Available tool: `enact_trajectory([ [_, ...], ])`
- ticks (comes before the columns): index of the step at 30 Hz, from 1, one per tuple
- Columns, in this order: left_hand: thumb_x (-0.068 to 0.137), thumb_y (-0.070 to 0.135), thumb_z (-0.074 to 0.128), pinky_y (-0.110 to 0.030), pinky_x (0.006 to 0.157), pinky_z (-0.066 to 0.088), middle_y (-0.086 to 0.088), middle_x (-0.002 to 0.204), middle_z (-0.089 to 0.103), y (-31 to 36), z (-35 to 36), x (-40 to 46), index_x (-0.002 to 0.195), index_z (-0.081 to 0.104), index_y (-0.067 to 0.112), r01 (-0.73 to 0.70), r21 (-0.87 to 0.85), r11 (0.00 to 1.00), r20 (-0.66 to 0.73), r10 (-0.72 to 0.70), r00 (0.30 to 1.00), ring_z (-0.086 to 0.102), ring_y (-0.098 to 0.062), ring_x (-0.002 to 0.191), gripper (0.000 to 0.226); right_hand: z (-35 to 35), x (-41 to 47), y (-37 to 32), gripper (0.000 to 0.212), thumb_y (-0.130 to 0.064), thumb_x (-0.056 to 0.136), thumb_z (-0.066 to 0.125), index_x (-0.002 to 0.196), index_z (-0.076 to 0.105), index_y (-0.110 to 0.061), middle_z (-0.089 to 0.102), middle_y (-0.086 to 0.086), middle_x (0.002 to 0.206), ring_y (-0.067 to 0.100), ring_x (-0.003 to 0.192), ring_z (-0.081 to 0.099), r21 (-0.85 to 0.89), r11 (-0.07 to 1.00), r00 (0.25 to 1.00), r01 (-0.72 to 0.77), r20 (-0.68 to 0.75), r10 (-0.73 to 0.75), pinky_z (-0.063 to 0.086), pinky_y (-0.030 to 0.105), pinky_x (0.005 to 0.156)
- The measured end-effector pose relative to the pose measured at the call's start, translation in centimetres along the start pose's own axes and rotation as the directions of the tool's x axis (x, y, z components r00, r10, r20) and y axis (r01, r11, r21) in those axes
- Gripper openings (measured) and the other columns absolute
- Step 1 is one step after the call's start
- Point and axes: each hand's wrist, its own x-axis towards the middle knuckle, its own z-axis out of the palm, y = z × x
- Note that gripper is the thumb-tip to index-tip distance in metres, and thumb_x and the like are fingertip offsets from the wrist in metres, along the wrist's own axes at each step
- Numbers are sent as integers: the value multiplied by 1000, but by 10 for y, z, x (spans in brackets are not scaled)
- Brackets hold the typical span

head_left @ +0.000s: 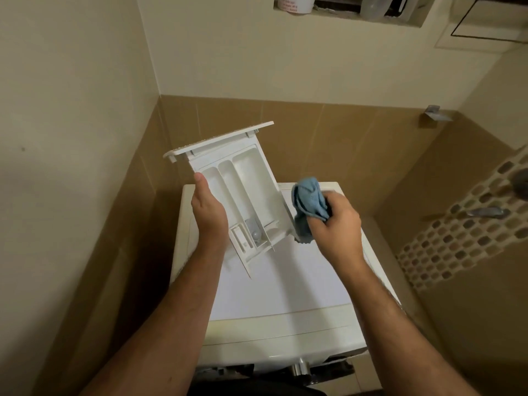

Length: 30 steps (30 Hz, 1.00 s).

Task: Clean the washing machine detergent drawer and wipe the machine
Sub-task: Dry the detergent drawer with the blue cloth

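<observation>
**soapy_dan:** Two hands busy, only the one head view to go on. The detergent drawer [240, 192] is out of the machine and held in the air above the washing machine [285, 295] top, front panel pointing away and up, compartments facing the camera. Left hand [210, 215] is clamped on the drawer's left side wall, thumb along the edge. Why hold it tilted like that?

**rinse_repeat:** My guess, so the three long compartments are open to the light and to the cloth. Right hand [338, 224] is closed around a bunched blue cloth [310, 204], just beside the drawer's right wall, maybe touching it, can't quite tell. Gripping only one side leaves the other side free for wiping.

**soapy_dan:** And keeping it over the machine lid?

**rinse_repeat:** Probably so drips land on a surface that gets wiped anyway. The small siphon parts sit at the near end of the drawer, fiddly corners, residue likes those. Compartments look fairly pale, but it's too dim to say whether they're clean.

**soapy_dan:** So drawer stage, machine wipe not done yet?

**rinse_repeat:** That's how I read it. The slot itself is out of sight below the frame.
</observation>
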Motion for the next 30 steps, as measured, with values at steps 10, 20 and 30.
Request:
enact_trajectory([
  [10,75,81,38,-46,115,36,-1,148,49,-4,15,-18,145,45,24,-5,52,999,39,3,999,45,-22,137,91,57,-12,-37,32,-21,93,56,124,59,-18,65,-2,112,12,97,58,91,980,962,175,195,-190,45,23,80],
  [20,93,64,40,-49,112,39,-2,146,50,-9,-4,8,146,41,29,61,-23,998,-2,-61,998,48,-27,134,64,59,-32,-5,17,-6,82,69,99,71,-9,64,3,104,12,90,54,59,940,897,336,284,-338,40,11,82],
  [30,97,64,31,-40,89,57,1,120,68,-7,-3,7,124,58,36,151,-44,987,119,-145,982,68,-21,107,47,21,-21,-51,11,-13,74,63,84,62,-18,61,-7,76,10,70,59,338,940,979,47,170,-110,52,28,60],
])
